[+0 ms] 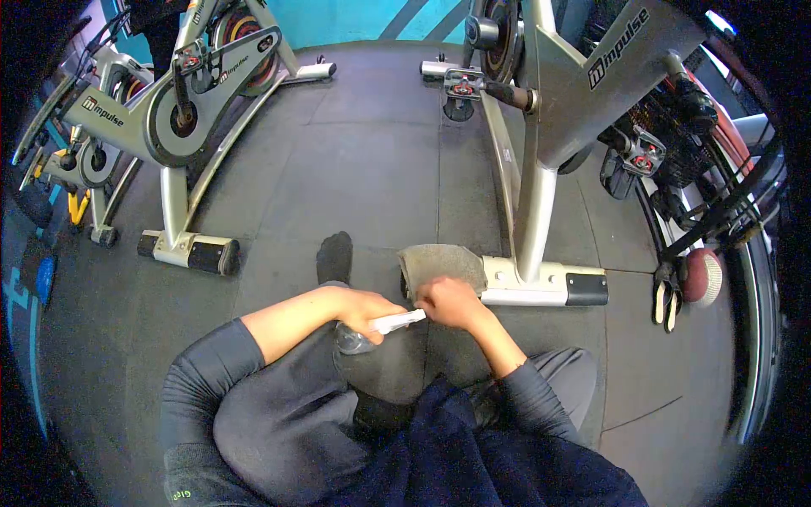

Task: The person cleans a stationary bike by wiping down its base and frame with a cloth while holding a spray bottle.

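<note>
Person sits on the dark grey rubber-tile floor (355,177), legs folded. Left hand (361,311) closes round a long white plastic piece (397,321), its tip just beside the right hand; the grip end is hidden in the palm. A clear, rounded container part (353,341) shows below the left hand; whether it joins the white piece, can't tell, fingers cover it. Right hand (452,302) has curled fingers at the lower edge of a grey-beige cloth (441,264); fingertips out of sight, so can't tell if they pinch it or just press. Cloth drapes over the left end of a silver-white metal foot bar (528,283) with a black end cap, hiding that end. Bar belongs to the grey "impulse" exercise bike (583,93), top cut off by the frame. Second grey exercise bike (198,110) at left, also cropped. Dark-socked foot (335,258) sticks out past the left forearm. Maroon-and-white ball-like item (703,277) at far right, hard to make out. Corners black from lens vignetting.
</note>
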A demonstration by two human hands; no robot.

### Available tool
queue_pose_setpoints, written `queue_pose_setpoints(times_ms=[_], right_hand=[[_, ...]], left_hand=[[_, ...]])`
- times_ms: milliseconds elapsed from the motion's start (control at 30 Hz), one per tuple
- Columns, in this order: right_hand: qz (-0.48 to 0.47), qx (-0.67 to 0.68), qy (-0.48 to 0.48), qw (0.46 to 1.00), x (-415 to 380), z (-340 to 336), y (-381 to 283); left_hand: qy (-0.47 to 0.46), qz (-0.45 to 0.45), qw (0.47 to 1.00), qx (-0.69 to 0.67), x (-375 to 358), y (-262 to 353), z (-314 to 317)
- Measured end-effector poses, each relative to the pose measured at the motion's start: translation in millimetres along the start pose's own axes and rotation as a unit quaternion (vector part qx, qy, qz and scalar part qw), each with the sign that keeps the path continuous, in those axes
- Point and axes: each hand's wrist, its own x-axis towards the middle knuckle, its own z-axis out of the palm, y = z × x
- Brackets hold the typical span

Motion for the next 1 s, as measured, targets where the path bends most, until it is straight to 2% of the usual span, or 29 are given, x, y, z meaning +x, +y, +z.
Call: queue_pose_setpoints(times_ms=[33, 100, 133, 200, 233, 267, 333, 400, 467, 533, 600, 667, 733, 800, 867, 900, 967, 1000], right_hand=[[-0.001, 0.001, -0.001, 1.000, 2.9, -1.3, 0.0], [0.018, -0.010, 0.138, 0.990, 9.4, -7.7, 2.4], [0.019, -0.008, 0.137, 0.990, 11.7, -7.4, 5.0], [0.001, -0.014, 0.228, 0.974, 19.6, -0.7, 14.6], [0.011, -0.028, 0.181, 0.983, 21.2, 10.9, 21.2], [0.009, -0.027, 0.181, 0.983, 23.4, 24.2, 26.5], [-0.029, -0.148, 0.257, 0.955, 25.0, 41.1, 27.2], [-0.017, -0.155, 0.245, 0.957, 34.4, 41.5, 29.6], [0.095, -0.073, 0.065, 0.991, 49.1, 18.0, 23.6], [0.124, -0.050, 0.049, 0.990, 70.5, 11.4, 32.4], [0.185, -0.006, -0.083, 0.979, 87.0, 6.1, 40.6], [0.180, -0.010, -0.053, 0.982, 87.0, 12.1, 42.9], [0.179, -0.031, -0.009, 0.983, 78.2, 18.0, 36.6], [0.146, -0.074, 0.099, 0.982, 54.2, 26.3, 24.6], [0.129, -0.115, 0.190, 0.967, 36.5, 45.4, 20.2], [0.129, -0.117, 0.189, 0.966, 26.3, 57.0, 16.8], [0.152, -0.207, 0.270, 0.928, 9.2, 76.7, 10.0], [0.151, -0.208, 0.271, 0.928, -0.3, 75.9, 4.2]], left_hand=[[0.001, -0.001, 1.000, -0.002, -1.0, -1.1, -0.4], [-0.009, -0.006, 1.000, -0.017, -0.1, 0.3, -0.5], [-0.011, -0.005, 1.000, -0.019, 0.0, 2.9, 0.7], [0.014, -0.029, 0.998, -0.051, -1.7, 9.0, 0.1], [0.014, -0.031, 0.998, -0.050, -1.8, 6.5, -0.4], [0.019, -0.005, 0.999, -0.042, -2.0, 3.2, -0.1], [0.023, 0.021, 0.999, -0.041, -3.0, 3.1, 0.7], [0.026, 0.010, 0.999, -0.031, -2.0, 5.5, 1.4], [0.020, -0.016, 0.999, -0.026, -0.7, 9.7, 0.7], [0.003, -0.018, 0.999, -0.041, 0.4, 7.0, -0.3], [0.013, -0.014, 0.999, -0.035, -2.2, 5.2, -1.2], [0.023, -0.006, 0.999, -0.030, -3.5, 4.8, -3.1], [0.003, -0.035, 0.999, -0.039, -3.6, 14.4, -8.2], [0.005, -0.014, 0.999, -0.029, 0.4, 5.4, -7.4], [0.007, 0.004, 1.000, -0.025, 1.2, 2.4, -6.3], [0.004, 0.007, 1.000, -0.028, 2.4, 2.7, -6.5], [0.000, 0.011, 1.000, -0.029, 5.3, 3.3, -6.5], [0.006, 0.007, 1.000, -0.023, 5.1, 2.3, -5.7]])
